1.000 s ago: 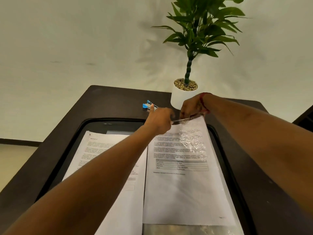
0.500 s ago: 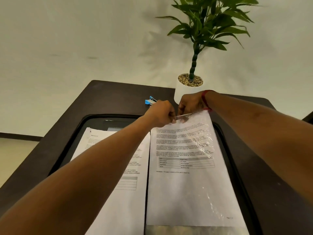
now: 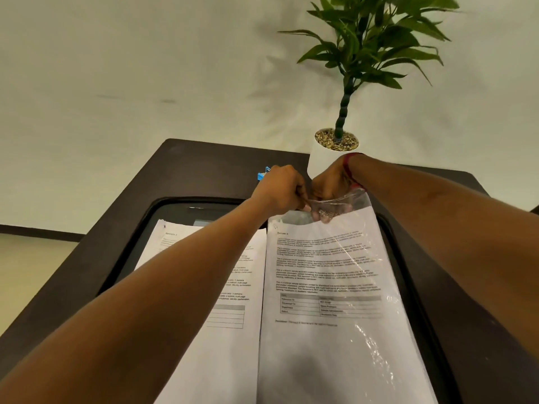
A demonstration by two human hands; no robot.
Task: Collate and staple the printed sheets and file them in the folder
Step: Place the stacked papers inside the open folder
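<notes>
Filing looks well under way but not finished. One set of printed sheets lies inside the clear plastic folder, which runs from 6 o'clock up to 12 o'clock on the right half of the dark table, its open mouth at the 12 o'clock end. The top edge of the sheets sits just short of that mouth, so this set seems to be fully in, or very nearly. Both hands work at the mouth, close together: the left hand pinches the plastic edge between thumb and fingertips, and the right hand is curled round the crumpled film just beside it. Whether the filed set is stapled is too small to tell. At 9 o'clock of the folder a second stack of sheets lies flat and outside it, so collating, stapling or filing that stack likely remains. The blue stapler peeks out at 11 o'clock of the left hand, untouched, and a potted plant stands at 12 o'clock behind the right hand.
</notes>
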